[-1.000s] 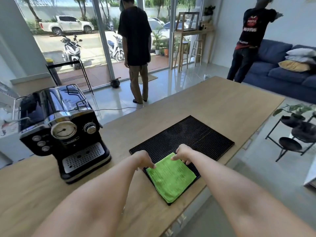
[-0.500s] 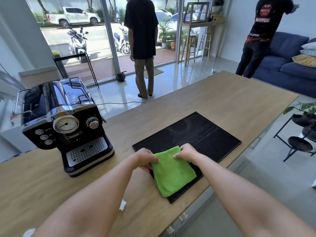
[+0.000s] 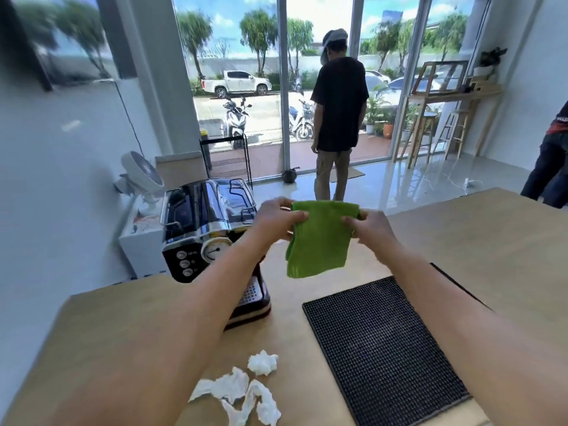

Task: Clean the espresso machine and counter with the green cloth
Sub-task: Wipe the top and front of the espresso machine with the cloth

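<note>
Above the bench [image 3: 479,241], I hold the green cloth [image 3: 319,241] in the air by its top corners, my left hand [image 3: 278,219] and right hand [image 3: 370,229] each pinching it with closed fingers. It hangs just right of the espresso machine [image 3: 209,229], beyond the black mat [image 3: 381,342]. Crumpled tissues [image 3: 246,392] lie near me.
</note>
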`<state>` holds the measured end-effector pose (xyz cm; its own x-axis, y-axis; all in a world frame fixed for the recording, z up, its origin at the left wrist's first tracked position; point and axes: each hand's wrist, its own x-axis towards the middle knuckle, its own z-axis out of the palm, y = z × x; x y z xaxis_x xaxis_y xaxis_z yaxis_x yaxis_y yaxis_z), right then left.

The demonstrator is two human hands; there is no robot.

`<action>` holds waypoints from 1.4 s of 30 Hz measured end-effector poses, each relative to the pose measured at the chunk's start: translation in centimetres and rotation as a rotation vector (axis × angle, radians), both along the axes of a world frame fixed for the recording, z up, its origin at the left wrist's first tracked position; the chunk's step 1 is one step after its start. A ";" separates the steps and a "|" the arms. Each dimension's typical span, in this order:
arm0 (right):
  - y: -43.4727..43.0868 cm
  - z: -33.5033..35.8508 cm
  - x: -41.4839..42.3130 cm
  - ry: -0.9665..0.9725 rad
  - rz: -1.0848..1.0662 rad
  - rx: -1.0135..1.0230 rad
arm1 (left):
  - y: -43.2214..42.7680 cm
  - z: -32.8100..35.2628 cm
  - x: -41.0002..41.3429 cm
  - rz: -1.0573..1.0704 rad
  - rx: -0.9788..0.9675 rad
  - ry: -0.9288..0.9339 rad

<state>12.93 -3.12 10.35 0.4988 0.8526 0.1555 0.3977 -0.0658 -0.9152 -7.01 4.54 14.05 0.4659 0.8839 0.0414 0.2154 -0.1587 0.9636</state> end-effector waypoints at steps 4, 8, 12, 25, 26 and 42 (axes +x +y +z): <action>4.7 4.0 -3.7 -0.099 0.015 0.146 | 2.0 4.3 -4.8 0.134 0.123 -0.095; 9.1 6.5 -8.3 -0.201 0.093 0.215 | 5.2 6.3 -10.5 0.291 0.206 -0.078; 12.9 7.4 -12.6 -0.256 0.194 0.187 | 8.0 6.2 -14.8 0.411 0.223 -0.013; 20.1 5.9 -20.1 -0.824 0.197 0.011 | 14.3 1.8 -17.8 0.599 0.234 0.045; 20.0 5.5 -20.9 -0.860 0.303 -0.045 | 14.5 1.6 -17.7 0.612 0.199 0.009; 17.6 5.6 -20.4 -0.920 0.894 -0.207 | 15.8 -1.4 -18.3 0.515 0.049 0.120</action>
<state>-7.43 14.53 15.95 -0.4706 0.8815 -0.0392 0.8497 0.4408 -0.2893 -25.33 20.29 12.70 -0.0239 0.9978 0.0614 0.3852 -0.0474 0.9216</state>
